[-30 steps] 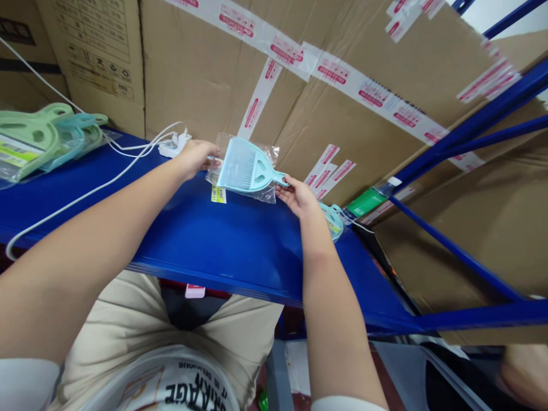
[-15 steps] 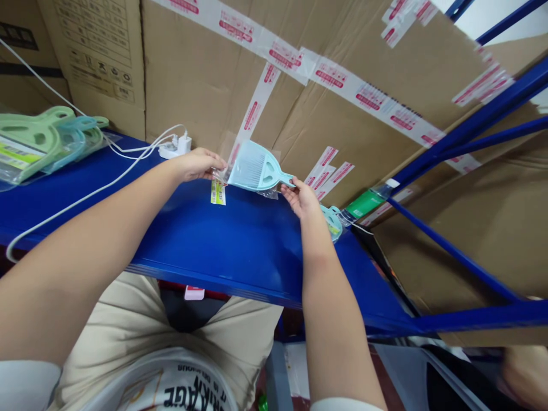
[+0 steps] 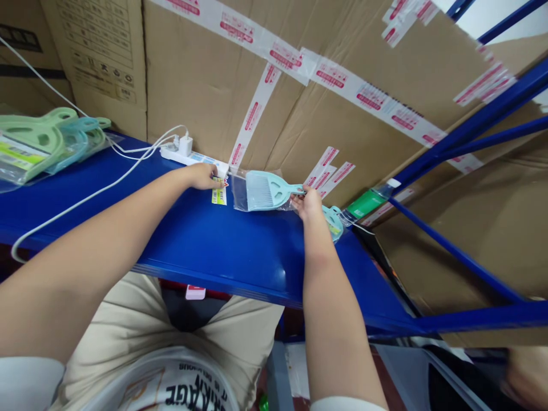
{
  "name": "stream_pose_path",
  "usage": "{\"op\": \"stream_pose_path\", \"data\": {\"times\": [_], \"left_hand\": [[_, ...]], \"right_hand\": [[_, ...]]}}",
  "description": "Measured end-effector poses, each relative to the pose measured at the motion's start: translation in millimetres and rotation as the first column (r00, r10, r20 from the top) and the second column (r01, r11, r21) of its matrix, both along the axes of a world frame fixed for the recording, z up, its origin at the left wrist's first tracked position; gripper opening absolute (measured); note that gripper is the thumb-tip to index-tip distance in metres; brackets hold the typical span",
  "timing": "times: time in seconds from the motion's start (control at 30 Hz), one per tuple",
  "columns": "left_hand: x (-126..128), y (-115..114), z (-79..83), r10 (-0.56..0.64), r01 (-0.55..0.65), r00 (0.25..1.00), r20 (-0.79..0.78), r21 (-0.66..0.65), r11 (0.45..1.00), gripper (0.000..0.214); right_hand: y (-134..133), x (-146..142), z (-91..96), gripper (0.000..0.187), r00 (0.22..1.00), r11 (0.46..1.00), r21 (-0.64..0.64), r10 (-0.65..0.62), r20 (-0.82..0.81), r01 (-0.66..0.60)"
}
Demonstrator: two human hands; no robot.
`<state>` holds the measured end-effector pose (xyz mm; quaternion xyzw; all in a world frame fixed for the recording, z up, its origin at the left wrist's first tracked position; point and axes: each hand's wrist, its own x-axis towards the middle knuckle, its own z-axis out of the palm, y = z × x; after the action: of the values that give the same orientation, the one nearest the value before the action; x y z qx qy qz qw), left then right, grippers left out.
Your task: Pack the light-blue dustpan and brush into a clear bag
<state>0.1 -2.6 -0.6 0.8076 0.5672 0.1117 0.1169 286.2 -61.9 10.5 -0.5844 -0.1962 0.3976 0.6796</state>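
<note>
A small light-blue dustpan (image 3: 264, 190) in a clear plastic bag lies flat on the blue shelf (image 3: 222, 245), close to the cardboard boxes. My right hand (image 3: 309, 202) grips its handle end. My left hand (image 3: 204, 176) pinches the bag's left edge by a yellow label (image 3: 219, 197). Another bagged teal item (image 3: 333, 220) lies just right of my right hand.
Large taped cardboard boxes (image 3: 299, 85) stand behind the shelf. A white power strip (image 3: 188, 155) with a charger and cables runs left. A stack of bagged green and blue dustpans (image 3: 43, 140) sits far left. Blue rack beams (image 3: 462, 257) cross on the right.
The bagged dustpan went from tilted up in both hands down flat onto the shelf and a little to the right. The power strip behind it now shows.
</note>
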Motion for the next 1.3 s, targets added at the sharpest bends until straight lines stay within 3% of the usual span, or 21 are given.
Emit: {"op": "stream_pose_path", "data": {"times": [0.17, 0.4, 0.53, 0.7, 0.9, 0.97, 1.07, 1.13, 1.2, 1.3], "left_hand": [[5.2, -0.7, -8.5, -0.037, 0.034, 0.990, -0.139, -0.017, 0.999, 0.088], [1.2, 6.0, -14.9, -0.053, 0.052, 0.992, -0.114, -0.007, 0.999, 0.090], [-0.5, 7.9, -15.4, -0.058, 0.056, 0.993, -0.106, -0.019, 0.998, 0.089], [-2.7, 10.7, -17.4, -0.076, 0.075, 0.995, -0.064, -0.009, 0.997, 0.087], [-2.8, 10.7, -16.4, -0.120, 0.120, 0.993, -0.003, -0.040, 0.992, 0.087], [-1.8, 10.2, -16.9, -0.127, 0.128, 0.991, 0.035, -0.051, 0.990, 0.085], [0.7, 8.9, -18.9, -0.139, 0.146, 0.984, 0.109, -0.062, 0.987, 0.081], [2.8, 7.5, -19.9, -0.159, 0.170, 0.975, 0.158, -0.057, 0.984, 0.079], [5.0, 5.3, -19.5, -0.183, 0.193, 0.965, 0.186, -0.036, 0.981, 0.078], [8.6, 1.2, -17.6, -0.212, 0.213, 0.958, 0.194, 0.017, 0.977, 0.079]], "right_hand": [[6.4, 7.6, -7.6, 0.018, 0.998, 0.999, -0.040, 0.024, 0.065, -0.021], [3.8, 13.6, -11.5, 0.015, 0.991, 0.983, -0.168, 0.088, 0.103, -0.070], [-1.3, 11.6, -13.1, 0.011, 0.962, 0.957, -0.289, 0.092, 0.256, -0.015], [-1.4, 8.7, -17.0, 0.010, 0.849, 0.916, -0.398, 0.180, 0.497, 0.039], [0.4, 12.9, -19.0, 0.014, 0.706, 0.872, -0.477, 0.271, 0.654, 0.108], [-0.2, 14.4, -18.3, 0.015, 0.594, 0.850, -0.505, 0.330, 0.734, 0.152], [-1.8, 13.0, -16.1, 0.017, 0.336, 0.866, -0.423, 0.327, 0.883, 0.268], [-2.0, 10.0, -15.5, 0.019, 0.248, 0.908, -0.293, 0.222, 0.943, 0.299], [-0.9, 6.9, -16.9, 0.017, 0.243, 0.944, -0.174, 0.105, 0.964, 0.280], [1.7, 4.7, -20.9, 0.010, 0.301, 0.974, -0.046, -0.024, 0.953, 0.223]]}}
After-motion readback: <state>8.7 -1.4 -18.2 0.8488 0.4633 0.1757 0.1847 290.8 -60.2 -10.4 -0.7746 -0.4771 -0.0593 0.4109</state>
